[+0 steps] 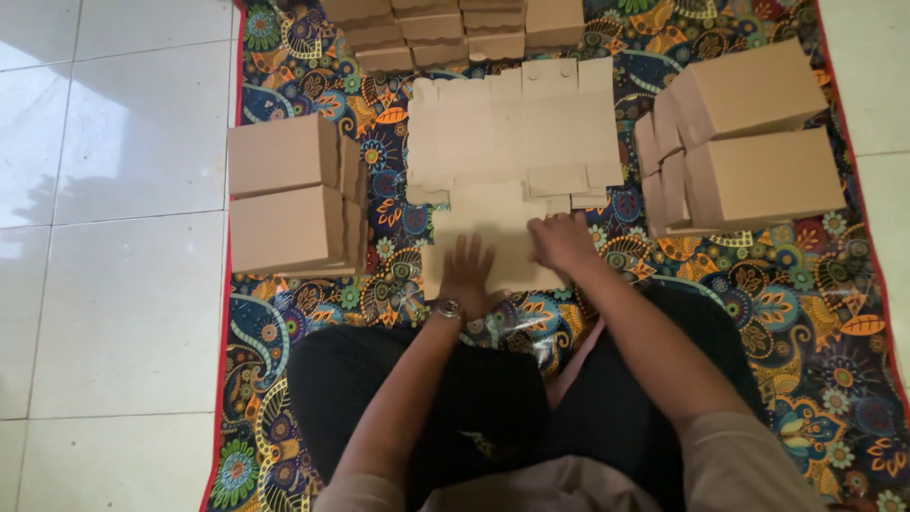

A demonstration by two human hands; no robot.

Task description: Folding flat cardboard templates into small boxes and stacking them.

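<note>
Going left to right, pale floor tiles (114, 237) fill the left side of the frame, glossy and catching window light, and a patterned mat (815, 313) with a red edge covers the floor across the rest. At the left of the mat stand two folded cardboard boxes (284, 194), one behind the other, closed and finished as far as the view shows. In the middle, just in front of the person's crossed legs in dark trousers, lies a flat cardboard blank (493, 251), unfolded, resting on the near end of a stack of flat blanks (517, 128) that reaches toward the top of the frame. The left hand (466, 270), a wristwatch (447, 309) on its wrist, presses down on the blank's near edge with fingers spread flat; the right hand (561, 242) lies beside it on the same blank, fingers (548, 226) held close and bent over the card, pinching nothing that can be seen. At the top centre more made boxes (445, 33) sit in rows, and at the right two larger-looking finished boxes (749, 142) rest at a tilt against each other. Judging from this, a fair number of boxes are already folded, one blank is only just being started, and a sizeable stack remains to be done. Little of the room shows beyond tile and mat.
</note>
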